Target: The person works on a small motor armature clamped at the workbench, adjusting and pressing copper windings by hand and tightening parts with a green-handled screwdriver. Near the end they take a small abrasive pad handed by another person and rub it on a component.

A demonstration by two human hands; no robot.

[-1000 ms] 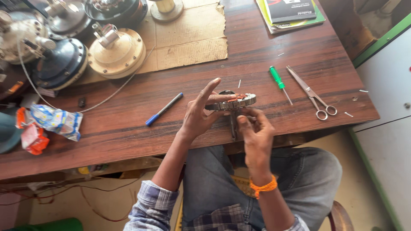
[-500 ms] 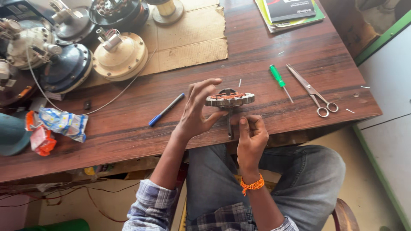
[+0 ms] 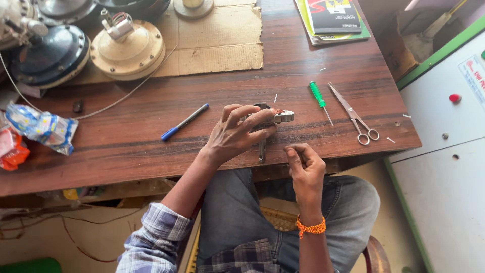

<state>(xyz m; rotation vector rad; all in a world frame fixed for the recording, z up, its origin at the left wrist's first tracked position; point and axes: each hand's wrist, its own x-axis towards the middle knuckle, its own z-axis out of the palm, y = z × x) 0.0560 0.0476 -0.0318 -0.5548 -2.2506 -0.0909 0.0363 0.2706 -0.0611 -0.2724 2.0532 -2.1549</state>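
Nearest the camera, the person's right hand point(image 3: 304, 164) hung just off the near edge of the wooden counter point(image 3: 151, 146), its fingers curled in with the tips pinched together; whether something small sat between them could not be told. An orange thread band point(image 3: 310, 227) circled that wrist. Just beyond and to the left, the left hand point(image 3: 237, 134) lay over a small round metal part point(image 3: 275, 117) on the counter, fingers spread and clamped on its rim. A slim metal shaft point(image 3: 261, 149) ran from under that part straight toward the person, so its long axis pointed near to far, ending at the counter's edge close beside the right hand. The part thus lay up and to the left of the right hand, near but not touching, while the left hand was already on it.

Farther out, a blue pen point(image 3: 184, 122) lay slanted to the left, and a green-handled screwdriver point(image 3: 320, 99) and a pair of scissors point(image 3: 355, 115) lay to the right, both well apart from either hand. Crumpled wrappers point(image 3: 43, 127) sat at the far left. At the back, a cream round motor housing point(image 3: 127, 49) and a dark one point(image 3: 50, 54) rested by a sheet of cardboard point(image 3: 217, 35), with booklets point(image 3: 333, 20) at the far right corner.
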